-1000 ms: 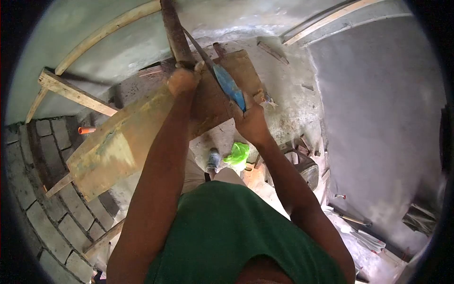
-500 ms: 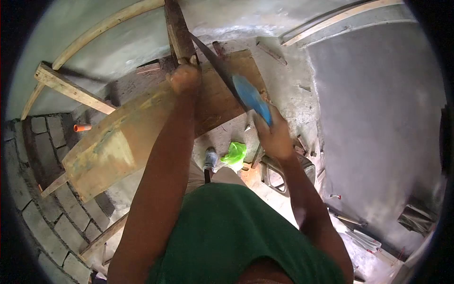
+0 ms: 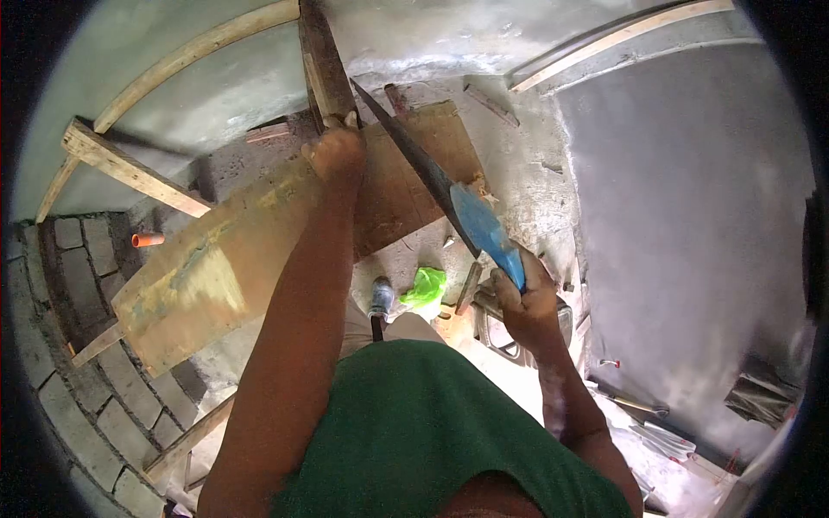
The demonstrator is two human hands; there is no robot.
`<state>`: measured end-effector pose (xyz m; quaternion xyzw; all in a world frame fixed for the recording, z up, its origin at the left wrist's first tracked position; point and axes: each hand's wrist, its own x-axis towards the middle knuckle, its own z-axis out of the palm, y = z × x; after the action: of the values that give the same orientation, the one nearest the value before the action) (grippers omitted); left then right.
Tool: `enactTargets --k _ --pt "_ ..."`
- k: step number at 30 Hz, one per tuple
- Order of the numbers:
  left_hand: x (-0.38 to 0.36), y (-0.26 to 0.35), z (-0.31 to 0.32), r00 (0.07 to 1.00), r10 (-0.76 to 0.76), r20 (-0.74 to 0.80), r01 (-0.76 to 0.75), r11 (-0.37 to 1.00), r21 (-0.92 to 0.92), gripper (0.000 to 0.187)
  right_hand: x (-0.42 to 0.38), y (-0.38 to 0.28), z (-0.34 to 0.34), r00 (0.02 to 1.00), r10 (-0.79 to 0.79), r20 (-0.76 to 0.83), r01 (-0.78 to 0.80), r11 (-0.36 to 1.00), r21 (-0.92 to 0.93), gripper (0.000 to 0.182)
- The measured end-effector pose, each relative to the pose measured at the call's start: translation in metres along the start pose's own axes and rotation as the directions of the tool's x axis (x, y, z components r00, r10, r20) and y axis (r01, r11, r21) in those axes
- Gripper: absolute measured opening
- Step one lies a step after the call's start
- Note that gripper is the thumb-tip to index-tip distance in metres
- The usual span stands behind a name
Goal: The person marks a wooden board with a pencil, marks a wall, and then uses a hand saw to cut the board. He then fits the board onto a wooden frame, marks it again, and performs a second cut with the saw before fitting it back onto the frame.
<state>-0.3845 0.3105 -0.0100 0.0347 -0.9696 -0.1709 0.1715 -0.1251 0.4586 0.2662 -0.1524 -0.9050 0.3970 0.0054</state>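
Observation:
My left hand [image 3: 337, 154] grips the near end of a wooden beam [image 3: 326, 73], which runs up toward the wall over a long plywood board [image 3: 276, 229]. In my right hand [image 3: 528, 304] is the blue handle of a handsaw [image 3: 413, 162]. The saw's dark blade slants up and to the left across the right part of the board, its tip close to the right side of the beam. Whether the blade touches the wood cannot be made out.
A green plastic bag [image 3: 425, 287] lies on the floor near my shoe [image 3: 382, 295]. An orange pipe [image 3: 148, 240] is at the left, below a wooden brace [image 3: 138, 168]. A dark plastic frame-like object [image 3: 501, 332] stands beneath my right forearm.
My right hand has moved down and to the right, drawing the saw back with it. My left hand has stayed on the beam, almost unmoved.

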Motion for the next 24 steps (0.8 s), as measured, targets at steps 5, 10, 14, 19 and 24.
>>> enactTargets --k 5,10,14,19,24 --pt "-0.007 -0.006 0.007 0.991 0.081 0.111 -0.089 0.994 0.069 0.055 0.114 0.040 0.091 0.996 -0.080 0.036 0.084 0.987 -0.135 0.035" --pt "-0.013 -0.001 0.022 0.998 0.045 -0.035 -0.035 0.972 0.234 0.058 0.157 0.056 0.120 0.998 -0.052 0.026 0.053 0.997 -0.048 0.044" --pt "0.007 0.014 -0.028 0.994 0.003 -0.112 -0.003 1.000 -0.005 0.064 0.164 0.065 0.131 0.999 -0.041 -0.033 0.047 0.977 0.208 0.043" --pt "0.014 0.018 -0.045 0.879 -0.032 0.476 0.036 0.999 0.002 0.059 0.161 0.039 0.109 0.998 -0.033 0.059 0.022 0.984 0.178 0.040" --pt "0.016 0.020 -0.037 0.864 -0.064 0.499 0.086 0.996 -0.020 0.061 0.039 0.033 0.026 0.994 0.012 0.107 -0.015 0.999 0.031 0.034"
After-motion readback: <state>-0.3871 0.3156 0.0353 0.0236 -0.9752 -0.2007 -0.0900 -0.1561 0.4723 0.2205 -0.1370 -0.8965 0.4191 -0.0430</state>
